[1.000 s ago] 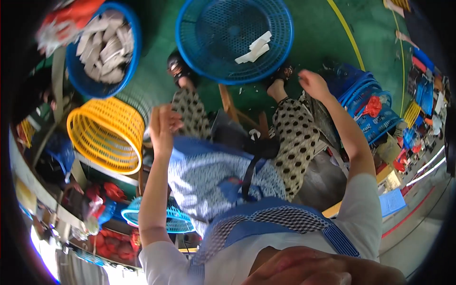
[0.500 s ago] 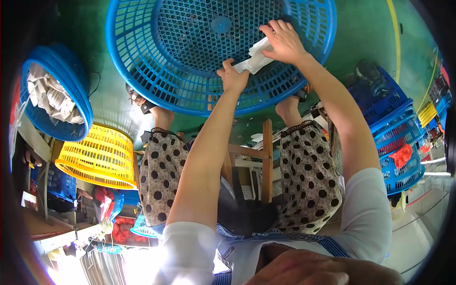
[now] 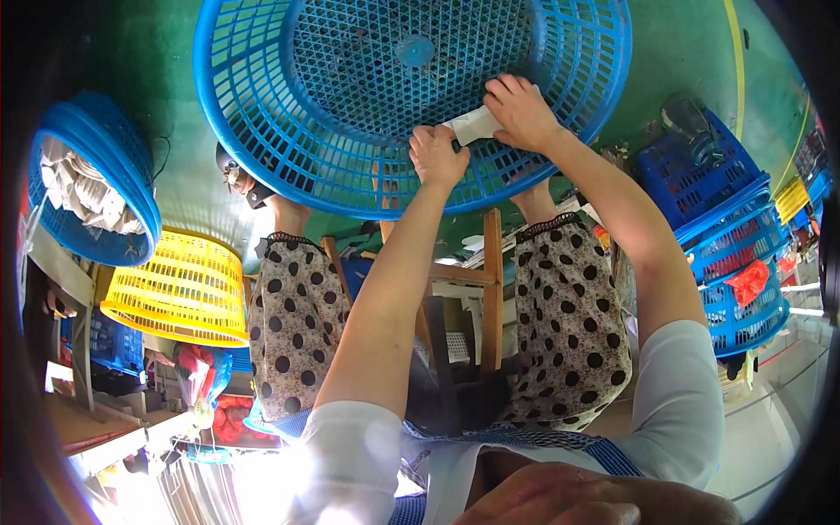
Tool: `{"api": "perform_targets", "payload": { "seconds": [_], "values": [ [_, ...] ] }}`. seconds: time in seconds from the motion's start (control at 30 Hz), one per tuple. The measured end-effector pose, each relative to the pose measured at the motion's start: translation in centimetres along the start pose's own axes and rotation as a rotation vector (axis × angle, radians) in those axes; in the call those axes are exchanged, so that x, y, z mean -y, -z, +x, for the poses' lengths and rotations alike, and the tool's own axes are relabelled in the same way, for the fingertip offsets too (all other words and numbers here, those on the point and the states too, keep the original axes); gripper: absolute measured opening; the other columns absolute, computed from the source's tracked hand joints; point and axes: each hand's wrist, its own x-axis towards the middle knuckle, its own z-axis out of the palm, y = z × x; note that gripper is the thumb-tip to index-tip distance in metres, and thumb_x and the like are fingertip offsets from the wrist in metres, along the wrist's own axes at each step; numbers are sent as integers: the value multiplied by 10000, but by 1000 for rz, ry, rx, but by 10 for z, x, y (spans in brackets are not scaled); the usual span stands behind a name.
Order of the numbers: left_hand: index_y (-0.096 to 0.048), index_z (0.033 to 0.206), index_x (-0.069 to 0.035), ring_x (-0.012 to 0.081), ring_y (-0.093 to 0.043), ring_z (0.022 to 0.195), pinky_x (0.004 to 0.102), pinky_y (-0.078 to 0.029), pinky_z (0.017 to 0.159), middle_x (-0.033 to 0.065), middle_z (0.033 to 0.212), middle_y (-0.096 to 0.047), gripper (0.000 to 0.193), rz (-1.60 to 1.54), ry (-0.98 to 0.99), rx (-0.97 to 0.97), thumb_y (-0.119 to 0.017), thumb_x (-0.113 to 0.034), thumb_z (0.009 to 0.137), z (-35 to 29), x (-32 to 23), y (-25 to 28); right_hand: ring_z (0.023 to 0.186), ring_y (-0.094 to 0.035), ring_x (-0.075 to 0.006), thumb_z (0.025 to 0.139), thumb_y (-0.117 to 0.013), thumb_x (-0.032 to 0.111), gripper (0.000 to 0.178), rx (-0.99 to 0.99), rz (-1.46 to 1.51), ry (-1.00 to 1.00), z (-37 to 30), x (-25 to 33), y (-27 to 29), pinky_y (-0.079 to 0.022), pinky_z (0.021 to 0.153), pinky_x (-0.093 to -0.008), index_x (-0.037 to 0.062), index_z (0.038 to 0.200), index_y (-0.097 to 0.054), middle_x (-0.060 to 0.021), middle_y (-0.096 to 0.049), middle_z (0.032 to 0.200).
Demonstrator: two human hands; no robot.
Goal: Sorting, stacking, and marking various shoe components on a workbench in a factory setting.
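Here both hands work inside the big blue basket (image 3: 289, 131). Left hand (image 3: 435, 155) and right hand (image 3: 522, 112) each close their grip on a white piece (image 3: 473, 126), held near the basket's right wall. Yellow basket (image 3: 179, 289) sits well apart, left.

White piece in a blue basket

A small flat white piece (image 3: 473, 125) lies tilted on the mesh inside of a big round blue plastic basket (image 3: 289, 131), close to its near rim, pinched at both ends by two hands.
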Motion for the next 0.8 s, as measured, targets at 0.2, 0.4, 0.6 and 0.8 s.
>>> {"api": "perform_targets", "payload": {
  "seconds": [0.2, 0.4, 0.6, 0.8],
  "values": [
    [-609, 946, -84, 330, -533, 976, 433, -449, 855, 130, 1004, -537, 250, -97, -232, -301, -684, -89, 708, 5, 58, 37, 1050, -488, -271, 627, -778, 213, 529, 96, 174, -209, -7, 27, -15, -405, 881, -375, 75, 1090, -563, -101, -509, 1109],
    [-623, 903, -87, 302, -545, 910, 427, -444, 791, 97, 1002, -567, 199, 156, -624, -462, -633, -20, 716, 6, 84, 153, 1002, -505, -270, 613, -782, 214, 572, 56, 158, -209, 3, 32, -25, -407, 853, -381, 64, 1113, -546, -98, -519, 1092],
    [-630, 971, -92, 301, -530, 1009, 434, -418, 874, 100, 1116, -562, 244, 290, -530, -681, -658, -49, 733, -5, 117, 240, 1013, -504, -284, 621, -781, 215, 522, -5, 294, -305, 0, 45, -28, -410, 852, -384, 60, 1068, -561, -107, -526, 1045],
    [-381, 1260, -34, 278, -528, 1066, 382, -454, 895, 115, 1118, -524, 553, -622, -22, -592, -694, -156, 822, -18, 181, 237, 1013, -514, -308, 662, -760, 168, 464, -101, 341, -396, -4, 68, -43, -438, 853, -420, 67, 1061, -545, -117, -531, 1031]
  ]
}}
